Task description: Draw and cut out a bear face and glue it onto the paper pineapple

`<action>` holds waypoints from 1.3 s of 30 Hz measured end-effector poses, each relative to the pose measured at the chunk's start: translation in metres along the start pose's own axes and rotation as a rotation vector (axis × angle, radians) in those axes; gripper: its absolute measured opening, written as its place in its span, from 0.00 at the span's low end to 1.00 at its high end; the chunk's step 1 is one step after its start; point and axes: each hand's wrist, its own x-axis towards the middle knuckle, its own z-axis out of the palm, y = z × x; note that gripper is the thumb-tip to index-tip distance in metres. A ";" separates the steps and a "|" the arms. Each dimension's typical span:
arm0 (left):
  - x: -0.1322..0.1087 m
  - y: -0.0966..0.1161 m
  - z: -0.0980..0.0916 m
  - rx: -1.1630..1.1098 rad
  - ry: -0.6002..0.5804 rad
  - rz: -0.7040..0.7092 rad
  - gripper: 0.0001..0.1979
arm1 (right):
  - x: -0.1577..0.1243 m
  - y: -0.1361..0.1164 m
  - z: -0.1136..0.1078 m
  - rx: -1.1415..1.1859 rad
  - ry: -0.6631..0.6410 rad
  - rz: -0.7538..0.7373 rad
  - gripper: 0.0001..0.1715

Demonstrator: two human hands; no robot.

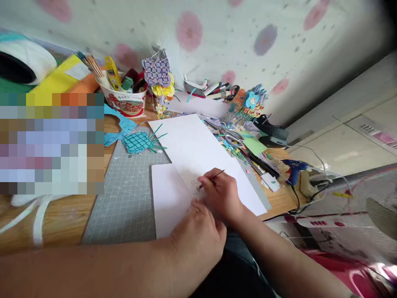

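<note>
A slim dark pencil (217, 175) is pinched in my right hand (223, 194), its tip on a large white sheet of paper (189, 140). Small faint line drawings (195, 183) show on the paper beside that tip. My left hand (200, 231) rests near the sheet's lower edge, fingertips down on the paper and nothing visible in it; part of its fingers is hidden. Under the large sheet lies a second white sheet (166, 194), on a grey cutting mat (124, 194).
Blue cut-out pieces (138, 142) lie left of the paper. A tub of tools (125, 101) stands behind. Scissors (232, 138), paper scraps and a black-handled tool (263, 164) crowd the right side. A blue glue gun (294, 169) with its cable lies at the table's right edge.
</note>
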 end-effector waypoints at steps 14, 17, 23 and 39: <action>-0.004 0.005 0.019 0.079 0.114 0.068 0.18 | 0.005 0.004 -0.006 -0.015 0.043 -0.024 0.13; -0.005 0.006 0.017 0.093 0.116 0.070 0.19 | 0.006 0.003 -0.006 -0.019 0.046 -0.029 0.14; -0.005 0.005 0.018 0.076 0.135 0.052 0.19 | 0.008 0.005 -0.005 -0.024 0.052 -0.052 0.14; -0.006 0.007 0.027 0.107 0.207 0.040 0.18 | 0.009 0.020 -0.023 0.191 0.133 0.130 0.16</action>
